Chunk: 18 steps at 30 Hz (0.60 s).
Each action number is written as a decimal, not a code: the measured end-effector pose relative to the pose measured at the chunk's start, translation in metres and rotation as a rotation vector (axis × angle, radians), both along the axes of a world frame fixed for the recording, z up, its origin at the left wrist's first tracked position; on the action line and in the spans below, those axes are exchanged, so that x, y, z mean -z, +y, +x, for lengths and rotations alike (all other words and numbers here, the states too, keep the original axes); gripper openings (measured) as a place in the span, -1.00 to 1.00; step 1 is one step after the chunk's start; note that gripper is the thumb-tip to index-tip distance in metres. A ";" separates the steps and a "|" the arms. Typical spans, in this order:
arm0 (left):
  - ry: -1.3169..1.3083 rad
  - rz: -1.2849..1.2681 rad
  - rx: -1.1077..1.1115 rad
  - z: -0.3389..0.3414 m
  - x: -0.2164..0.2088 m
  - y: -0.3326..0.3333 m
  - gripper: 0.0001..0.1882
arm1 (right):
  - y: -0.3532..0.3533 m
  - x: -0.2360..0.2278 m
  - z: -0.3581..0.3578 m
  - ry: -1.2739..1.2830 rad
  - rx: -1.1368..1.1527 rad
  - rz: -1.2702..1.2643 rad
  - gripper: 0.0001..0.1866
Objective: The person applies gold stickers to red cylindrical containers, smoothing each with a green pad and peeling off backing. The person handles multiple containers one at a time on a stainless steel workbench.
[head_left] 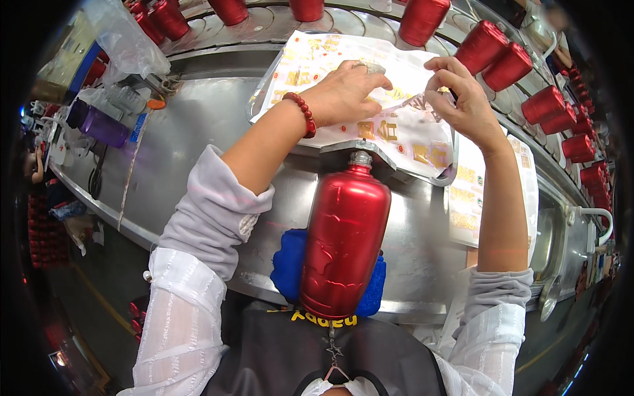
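Observation:
A sheet of white labels with gold and red print (310,63) lies on a metal tray (253,105) in front of me. My left hand (350,91) rests on the sheet, palm down with its fingers apart. At the sheet's right side my right hand (465,102) pinches the edge of a label (417,103), which lifts off the sheet between my hands. Nearer to me a shiny red bottle (347,241) lies on a blue cloth (288,267). Its silver neck points away from me, against a metal bracket (360,148).
Several red bottles (422,20) stand on a curved conveyor (264,30) along the far side. More label sheets (465,204) lie at the right, near a white curved handle (602,218). A purple drink bottle (102,125) and a plastic bag (125,36) are at the left.

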<state>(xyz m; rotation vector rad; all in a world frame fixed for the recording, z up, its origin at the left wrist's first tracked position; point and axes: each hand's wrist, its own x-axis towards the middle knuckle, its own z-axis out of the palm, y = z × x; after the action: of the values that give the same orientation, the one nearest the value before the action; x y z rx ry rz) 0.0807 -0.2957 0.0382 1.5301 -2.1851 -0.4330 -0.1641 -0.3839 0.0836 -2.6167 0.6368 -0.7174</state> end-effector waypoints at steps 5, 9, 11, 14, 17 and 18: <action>-0.227 0.139 0.000 -0.004 -0.005 0.007 -0.56 | -0.001 -0.015 -0.002 -0.003 -0.034 -0.069 -0.93; -0.381 0.003 -0.039 0.004 0.004 0.015 -0.61 | 0.000 -0.017 -0.017 0.086 -0.045 -0.175 -0.90; -0.464 -0.023 -0.067 0.002 -0.002 0.018 -0.64 | 0.001 -0.011 -0.027 0.136 -0.032 -0.202 -0.87; -0.530 -0.022 -0.107 -0.003 -0.008 0.011 -0.68 | 0.007 0.000 -0.039 0.192 0.009 -0.225 -0.86; -0.634 -0.027 -0.131 -0.010 -0.007 0.009 -0.68 | 0.008 0.011 -0.044 0.261 0.004 -0.234 -0.87; -0.646 -0.015 -0.128 -0.010 -0.007 0.009 -0.69 | 0.011 0.013 -0.044 0.265 0.011 -0.188 -0.91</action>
<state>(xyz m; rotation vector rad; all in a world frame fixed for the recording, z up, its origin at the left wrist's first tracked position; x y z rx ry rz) 0.0707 -0.2866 0.0454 1.9875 -2.5065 0.1504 -0.2084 -0.3730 0.0704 -2.9145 0.6871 -0.4559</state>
